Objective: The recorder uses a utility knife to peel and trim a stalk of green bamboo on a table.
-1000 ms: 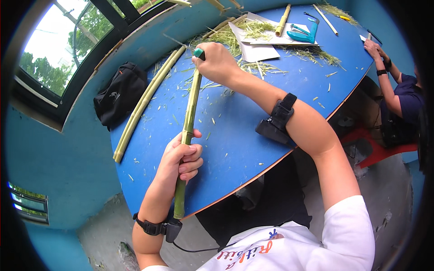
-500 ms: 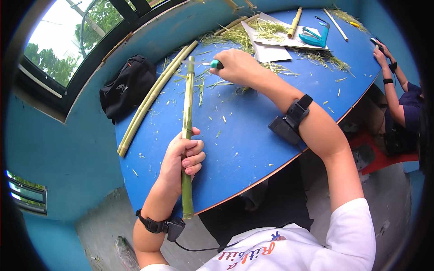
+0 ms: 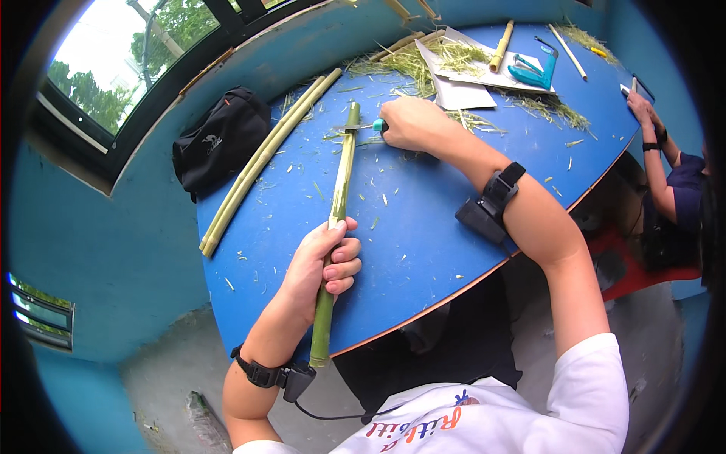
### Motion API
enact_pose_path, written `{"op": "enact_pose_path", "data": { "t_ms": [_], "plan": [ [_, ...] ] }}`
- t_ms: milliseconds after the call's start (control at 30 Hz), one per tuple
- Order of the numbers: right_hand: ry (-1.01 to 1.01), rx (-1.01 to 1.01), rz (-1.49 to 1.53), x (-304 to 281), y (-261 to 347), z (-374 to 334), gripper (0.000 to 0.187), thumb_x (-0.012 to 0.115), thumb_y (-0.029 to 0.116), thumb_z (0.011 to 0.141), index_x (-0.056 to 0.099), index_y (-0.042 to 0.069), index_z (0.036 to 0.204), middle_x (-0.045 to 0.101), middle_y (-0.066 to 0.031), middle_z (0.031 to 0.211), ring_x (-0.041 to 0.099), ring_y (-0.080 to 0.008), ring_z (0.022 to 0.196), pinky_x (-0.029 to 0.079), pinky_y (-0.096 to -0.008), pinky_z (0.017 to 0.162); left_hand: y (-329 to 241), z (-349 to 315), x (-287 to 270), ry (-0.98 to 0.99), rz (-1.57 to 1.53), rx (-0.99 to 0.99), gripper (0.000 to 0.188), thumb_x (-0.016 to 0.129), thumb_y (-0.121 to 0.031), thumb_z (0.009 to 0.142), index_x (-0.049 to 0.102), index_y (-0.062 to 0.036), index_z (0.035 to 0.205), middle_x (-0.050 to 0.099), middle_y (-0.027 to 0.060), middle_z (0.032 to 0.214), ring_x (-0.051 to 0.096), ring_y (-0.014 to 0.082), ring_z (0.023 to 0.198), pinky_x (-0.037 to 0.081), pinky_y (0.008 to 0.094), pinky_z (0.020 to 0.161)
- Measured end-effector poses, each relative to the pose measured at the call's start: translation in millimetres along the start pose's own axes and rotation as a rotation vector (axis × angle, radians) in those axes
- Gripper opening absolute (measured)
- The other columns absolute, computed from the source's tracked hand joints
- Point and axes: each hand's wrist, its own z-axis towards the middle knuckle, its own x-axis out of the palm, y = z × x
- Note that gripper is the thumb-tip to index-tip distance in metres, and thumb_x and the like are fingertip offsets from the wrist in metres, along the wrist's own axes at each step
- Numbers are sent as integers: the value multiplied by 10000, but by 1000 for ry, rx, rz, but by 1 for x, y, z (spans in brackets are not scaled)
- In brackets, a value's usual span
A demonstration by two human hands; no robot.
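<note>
My left hand (image 3: 324, 261) is wrapped around the lower half of a green bamboo stick (image 3: 342, 181), which slants up and away over the blue table. Between my hand and its far end, the stick shows a pale, scraped face with green streaks. My right hand (image 3: 416, 125) grips a knife (image 3: 379, 125) by its teal handle; most of the handle is hidden in the fist. Its thin blade lies across the bamboo just below the far tip. The near end of the stick reaches past the table edge, close to my left wrist.
Two long peeled bamboo poles (image 3: 265, 166) lie left of the stick, beside a black bag (image 3: 219, 144). Green shavings (image 3: 401, 68), white paper (image 3: 463, 94), a short bamboo piece (image 3: 501, 47) and a teal tool (image 3: 534, 72) lie at the back. Another person's hands (image 3: 641, 106) hold something at far right.
The bamboo's far end has swung to the right, and my left hand has shifted slightly right. My right hand has moved a little right and nearer, keeping the blade at the stick's far part.
</note>
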Motion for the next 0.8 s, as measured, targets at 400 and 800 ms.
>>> {"op": "enact_pose_path", "data": {
  "t_ms": [400, 800],
  "plan": [
    [156, -11, -269, -10, 0, 16, 202, 535, 130, 706, 656, -23, 759, 637, -228, 770, 633, -365, 759, 505, -433, 685, 11, 19, 11, -49, -65, 13, 170, 413, -221, 954, 417, -56, 996, 318, -46, 623, 276, -2, 446, 264, 128, 337],
    [70, -53, -408, -5, -23, 59, 211, 523, 128, 739, 654, -20, 811, 648, -213, 850, 644, -339, 799, 516, -427, 711, 11, 23, 16, 3, 11, -38, 140, 405, -213, 946, 407, -75, 972, 321, -47, 619, 280, -1, 445, 254, 140, 329]
  ]
}}
